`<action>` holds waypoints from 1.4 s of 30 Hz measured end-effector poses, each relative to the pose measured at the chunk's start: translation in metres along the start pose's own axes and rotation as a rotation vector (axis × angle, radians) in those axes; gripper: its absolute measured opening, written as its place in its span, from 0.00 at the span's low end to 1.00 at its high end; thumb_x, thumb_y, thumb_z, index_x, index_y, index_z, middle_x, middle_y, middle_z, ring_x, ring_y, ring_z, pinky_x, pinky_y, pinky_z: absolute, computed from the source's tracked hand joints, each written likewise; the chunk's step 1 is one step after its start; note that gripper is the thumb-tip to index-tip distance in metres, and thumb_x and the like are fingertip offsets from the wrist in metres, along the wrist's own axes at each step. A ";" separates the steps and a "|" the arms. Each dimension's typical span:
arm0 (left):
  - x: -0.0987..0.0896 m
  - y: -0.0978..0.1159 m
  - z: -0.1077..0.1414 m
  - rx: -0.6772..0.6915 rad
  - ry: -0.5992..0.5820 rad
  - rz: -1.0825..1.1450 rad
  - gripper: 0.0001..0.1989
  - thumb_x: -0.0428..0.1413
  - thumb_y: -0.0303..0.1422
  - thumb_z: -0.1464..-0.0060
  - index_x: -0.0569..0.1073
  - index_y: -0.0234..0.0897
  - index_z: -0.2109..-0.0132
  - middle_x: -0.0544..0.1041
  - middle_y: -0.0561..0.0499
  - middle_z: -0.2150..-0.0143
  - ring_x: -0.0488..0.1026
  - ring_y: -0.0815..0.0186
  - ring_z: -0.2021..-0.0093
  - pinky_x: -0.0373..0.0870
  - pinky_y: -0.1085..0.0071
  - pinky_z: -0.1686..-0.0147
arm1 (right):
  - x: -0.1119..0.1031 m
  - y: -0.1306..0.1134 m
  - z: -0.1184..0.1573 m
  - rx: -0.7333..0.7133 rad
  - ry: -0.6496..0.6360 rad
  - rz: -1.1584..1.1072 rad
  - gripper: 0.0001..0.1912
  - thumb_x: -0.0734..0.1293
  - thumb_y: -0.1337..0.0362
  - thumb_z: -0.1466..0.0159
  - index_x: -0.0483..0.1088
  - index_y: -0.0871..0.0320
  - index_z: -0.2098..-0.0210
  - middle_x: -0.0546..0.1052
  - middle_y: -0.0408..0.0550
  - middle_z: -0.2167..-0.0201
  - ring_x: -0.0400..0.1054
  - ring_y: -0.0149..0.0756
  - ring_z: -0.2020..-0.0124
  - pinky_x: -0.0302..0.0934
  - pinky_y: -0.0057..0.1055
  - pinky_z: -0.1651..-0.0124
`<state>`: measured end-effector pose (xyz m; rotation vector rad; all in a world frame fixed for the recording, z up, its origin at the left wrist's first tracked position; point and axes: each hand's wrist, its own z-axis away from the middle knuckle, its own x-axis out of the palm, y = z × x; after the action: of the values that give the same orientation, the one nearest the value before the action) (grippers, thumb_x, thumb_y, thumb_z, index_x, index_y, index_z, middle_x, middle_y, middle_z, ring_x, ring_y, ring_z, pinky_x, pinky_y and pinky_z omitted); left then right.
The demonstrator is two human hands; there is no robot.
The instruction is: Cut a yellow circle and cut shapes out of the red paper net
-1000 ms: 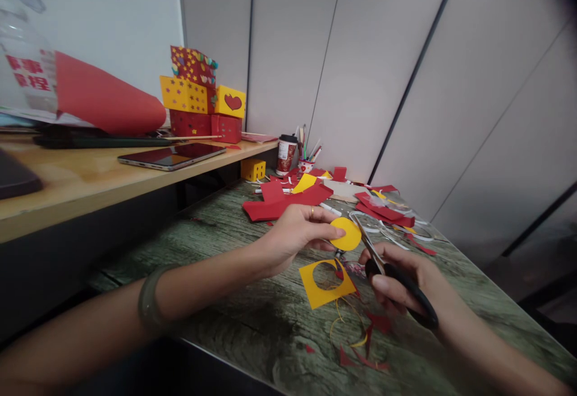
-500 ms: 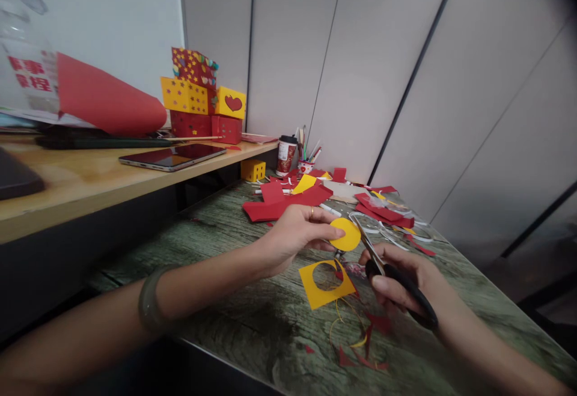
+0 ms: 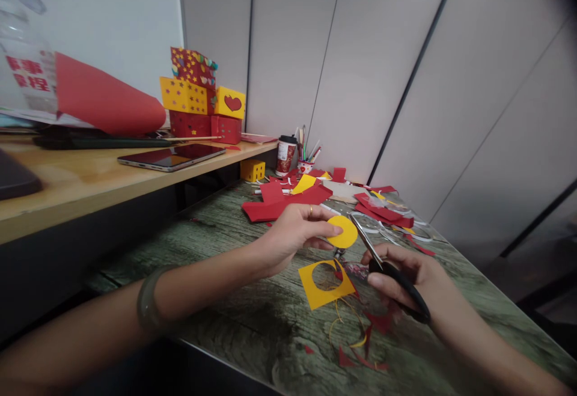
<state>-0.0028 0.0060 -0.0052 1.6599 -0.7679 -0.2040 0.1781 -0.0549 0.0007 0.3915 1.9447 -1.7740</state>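
Note:
Between the thumb and fingers of my left hand is a round yellow paper disc. My right hand grips black-handled scissors, whose metal blades point up and left, close to the disc's right edge. Below the disc, a yellow paper square with a round hole lies on the dark wood-grain table. Thin yellow offcuts and red scraps lie nearer the front edge.
Red folded paper and other scraps cover the table's far part. Behind them stand a lidded cup and a pen holder. A wooden shelf at left holds a tablet and stacked decorated boxes.
The scissors and my right hand have shifted slightly left, and the blades look closer together. The yellow disc has moved slightly left and up in my left hand.

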 end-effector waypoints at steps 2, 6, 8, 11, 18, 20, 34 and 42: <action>0.000 0.000 0.000 0.002 -0.004 0.005 0.06 0.57 0.24 0.56 0.73 0.32 0.66 0.73 0.51 0.67 0.69 0.73 0.68 0.67 0.77 0.69 | 0.000 0.000 -0.001 0.001 0.004 -0.010 0.16 0.68 0.53 0.52 0.62 0.57 0.72 0.62 0.34 0.88 0.57 0.24 0.89 0.52 0.22 0.85; 0.001 -0.001 0.000 -0.003 -0.032 0.012 0.08 0.56 0.22 0.56 0.73 0.32 0.65 0.73 0.52 0.67 0.69 0.75 0.69 0.68 0.79 0.69 | -0.002 0.002 -0.001 -0.085 -0.061 -0.033 0.16 0.65 0.51 0.48 0.61 0.57 0.72 0.65 0.37 0.85 0.60 0.26 0.85 0.55 0.23 0.81; 0.001 0.000 0.000 -0.005 -0.033 0.013 0.08 0.56 0.21 0.57 0.73 0.32 0.66 0.73 0.53 0.70 0.69 0.77 0.72 0.68 0.81 0.71 | -0.003 0.004 -0.001 -0.130 -0.100 -0.031 0.16 0.64 0.50 0.48 0.61 0.57 0.72 0.65 0.38 0.84 0.60 0.27 0.83 0.56 0.23 0.79; 0.002 0.000 0.000 -0.015 -0.028 0.022 0.08 0.58 0.21 0.58 0.73 0.32 0.67 0.72 0.55 0.72 0.69 0.78 0.74 0.68 0.81 0.72 | -0.003 0.005 -0.001 -0.156 -0.127 -0.023 0.17 0.64 0.49 0.48 0.62 0.57 0.72 0.65 0.39 0.83 0.60 0.27 0.82 0.56 0.24 0.79; 0.002 -0.001 0.000 -0.053 -0.029 0.017 0.07 0.59 0.21 0.59 0.73 0.31 0.68 0.73 0.53 0.72 0.70 0.77 0.73 0.67 0.82 0.73 | -0.002 0.002 0.000 -0.147 -0.158 -0.031 0.18 0.64 0.49 0.48 0.62 0.57 0.69 0.64 0.39 0.82 0.59 0.27 0.82 0.56 0.23 0.79; 0.002 -0.001 0.000 -0.053 -0.034 0.008 0.07 0.59 0.21 0.59 0.73 0.31 0.68 0.73 0.53 0.72 0.70 0.77 0.73 0.67 0.82 0.73 | -0.003 0.003 0.000 -0.145 -0.170 -0.014 0.17 0.64 0.49 0.47 0.62 0.57 0.69 0.64 0.39 0.82 0.59 0.27 0.82 0.55 0.23 0.80; 0.000 0.000 0.000 -0.049 -0.040 -0.021 0.06 0.60 0.24 0.60 0.74 0.33 0.69 0.74 0.52 0.71 0.69 0.76 0.72 0.66 0.81 0.72 | -0.003 -0.001 0.002 -0.086 -0.101 0.009 0.16 0.66 0.50 0.50 0.63 0.56 0.72 0.61 0.36 0.86 0.56 0.26 0.86 0.51 0.23 0.84; 0.001 0.002 -0.001 -0.053 -0.047 -0.023 0.05 0.59 0.25 0.59 0.74 0.33 0.69 0.74 0.51 0.71 0.69 0.75 0.72 0.65 0.81 0.72 | -0.002 0.000 0.001 -0.129 -0.133 0.015 0.17 0.65 0.49 0.49 0.63 0.57 0.71 0.61 0.37 0.83 0.55 0.27 0.82 0.50 0.23 0.80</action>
<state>-0.0027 0.0060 -0.0034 1.6192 -0.7721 -0.2783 0.1804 -0.0561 0.0017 0.2371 1.9440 -1.6115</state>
